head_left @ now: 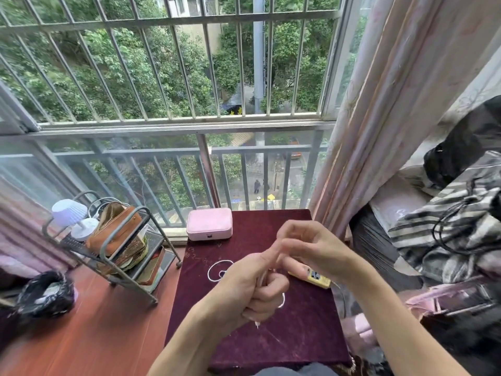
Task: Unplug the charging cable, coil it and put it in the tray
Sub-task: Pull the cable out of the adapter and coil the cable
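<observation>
Your two hands work on the white cable above the dark red table.

The pink box [209, 223] at the back of the table [303, 335] has its lid down, so you cannot see inside. The metal rack [113, 248] on your left holds a brown pouch [115, 232] and a small lamp [71, 217]. Your left hand [252, 291] is a fist wrapped around the white cable [217, 271]; one loop lies on the cloth just beside it. Your right hand [309, 246] curls its fingers above the left thumb; you cannot tell if it pinches the cable. A yellow thing [315, 278] lies under your right wrist.
</observation>
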Motion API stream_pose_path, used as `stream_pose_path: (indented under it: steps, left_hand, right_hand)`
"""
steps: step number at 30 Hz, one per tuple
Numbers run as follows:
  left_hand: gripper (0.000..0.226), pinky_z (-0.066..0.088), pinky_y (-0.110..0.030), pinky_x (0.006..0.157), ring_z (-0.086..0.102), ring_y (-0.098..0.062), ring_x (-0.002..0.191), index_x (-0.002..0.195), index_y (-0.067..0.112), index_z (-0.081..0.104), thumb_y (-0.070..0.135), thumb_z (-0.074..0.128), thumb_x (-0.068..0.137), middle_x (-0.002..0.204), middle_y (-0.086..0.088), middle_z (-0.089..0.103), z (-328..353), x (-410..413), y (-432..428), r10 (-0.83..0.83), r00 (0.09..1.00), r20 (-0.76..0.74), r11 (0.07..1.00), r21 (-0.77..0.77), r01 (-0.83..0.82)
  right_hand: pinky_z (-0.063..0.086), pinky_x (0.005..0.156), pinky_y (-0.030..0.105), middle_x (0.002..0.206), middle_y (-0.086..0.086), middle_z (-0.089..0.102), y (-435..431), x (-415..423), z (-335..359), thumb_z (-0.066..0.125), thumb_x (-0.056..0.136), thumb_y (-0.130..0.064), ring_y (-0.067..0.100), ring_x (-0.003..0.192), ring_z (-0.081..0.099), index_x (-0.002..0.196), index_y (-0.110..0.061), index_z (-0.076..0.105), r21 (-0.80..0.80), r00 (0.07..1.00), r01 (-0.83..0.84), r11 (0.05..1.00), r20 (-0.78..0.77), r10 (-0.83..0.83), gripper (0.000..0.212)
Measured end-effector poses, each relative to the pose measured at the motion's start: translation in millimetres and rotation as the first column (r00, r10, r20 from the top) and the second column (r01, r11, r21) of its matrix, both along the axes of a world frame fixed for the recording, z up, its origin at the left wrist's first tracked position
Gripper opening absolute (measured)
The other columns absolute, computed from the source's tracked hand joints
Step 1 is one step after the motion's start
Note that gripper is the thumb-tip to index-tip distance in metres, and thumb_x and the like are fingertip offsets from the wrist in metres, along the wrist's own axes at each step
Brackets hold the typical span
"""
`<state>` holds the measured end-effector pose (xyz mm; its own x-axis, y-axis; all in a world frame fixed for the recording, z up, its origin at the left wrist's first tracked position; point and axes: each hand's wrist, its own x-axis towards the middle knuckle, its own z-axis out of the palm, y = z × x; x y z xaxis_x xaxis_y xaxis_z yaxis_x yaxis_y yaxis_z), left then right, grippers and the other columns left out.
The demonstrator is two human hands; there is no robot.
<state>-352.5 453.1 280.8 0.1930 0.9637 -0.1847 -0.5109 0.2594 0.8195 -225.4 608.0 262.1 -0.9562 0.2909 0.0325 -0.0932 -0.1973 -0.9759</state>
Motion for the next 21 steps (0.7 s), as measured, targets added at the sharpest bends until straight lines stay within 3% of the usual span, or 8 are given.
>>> stream_pose_path:
  steps: [2,5,7,12,16,21]
  left_hand:
    - [0.046,0.017,-0.013,0.032,0.021,-0.002,0.033,0.096,0.009,0.065,0.049,0.044,0.104,0.045,0.01,0.027,1,-1,1,0.033,0.992,0.124,0.999,-0.017,-0.031]
    - [0.046,0.015,-0.016,0.031,0.02,-0.004,0.034,0.091,0.008,0.062,0.047,0.041,0.104,0.045,0.009,0.026,0,-1,1,0.035,0.974,0.223,0.999,-0.023,-0.03]
    - [0.052,0.013,-0.02,0.032,0.02,-0.005,0.034,0.093,0.008,0.063,0.05,0.035,0.105,0.047,0.005,0.022,-1,1,0,0.022,0.983,0.185,0.999,-0.031,-0.016]
    - [0.049,0.017,-0.018,0.034,0.019,-0.007,0.036,0.091,0.009,0.063,0.048,0.038,0.107,0.048,0.003,0.02,-1,5,4,0.0,0.996,0.093,1.0,-0.001,0.001]
    - [0.045,0.016,-0.019,0.035,0.018,-0.008,0.037,0.088,0.01,0.06,0.047,0.042,0.107,0.048,0.003,0.02,-2,8,7,-0.009,0.996,0.092,1.0,0.016,0.008]
    - [0.034,0.015,-0.018,0.034,0.02,-0.004,0.036,0.09,0.013,0.063,0.042,0.052,0.104,0.046,0.009,0.025,-1,8,10,0.009,0.954,0.299,0.999,0.042,-0.023]
  right_hand:
    - [0.052,0.08,0.029,0.076,0.007,0.067,-2,2,-20,0.088,0.081,-0.048,0.019,0.078,0.064,0.091,-0.005,0.067,-0.176,1.0,0.029,0.984,0.015,-0.027,0.049]
    - [0.044,0.087,0.037,0.083,0.014,0.059,-6,5,-42,0.088,0.081,-0.051,0.029,0.088,0.049,0.089,-0.007,0.073,-0.236,0.997,0.073,0.969,0.018,-0.071,0.046]
    - [0.043,0.084,0.037,0.076,0.01,0.06,-4,7,-42,0.084,0.084,-0.052,0.026,0.082,0.049,0.091,-0.008,0.074,-0.192,0.993,0.12,0.974,0.026,-0.117,0.046]
    - [0.045,0.073,0.028,0.075,0.005,0.058,3,4,-25,0.076,0.088,-0.061,0.022,0.073,0.049,0.093,-0.022,0.081,0.09,0.971,0.231,0.969,0.039,-0.235,0.039]
    - [0.04,0.076,0.048,0.08,0.018,0.059,1,0,-24,0.079,0.084,-0.064,0.029,0.077,0.047,0.09,-0.023,0.082,0.092,0.961,0.273,0.958,0.015,-0.275,0.041]
    - [0.042,0.078,0.047,0.068,0.007,0.061,-8,-3,-30,0.082,0.075,-0.068,0.03,0.072,0.048,0.087,-0.012,0.073,-0.012,0.953,0.303,0.953,0.026,-0.303,0.058]
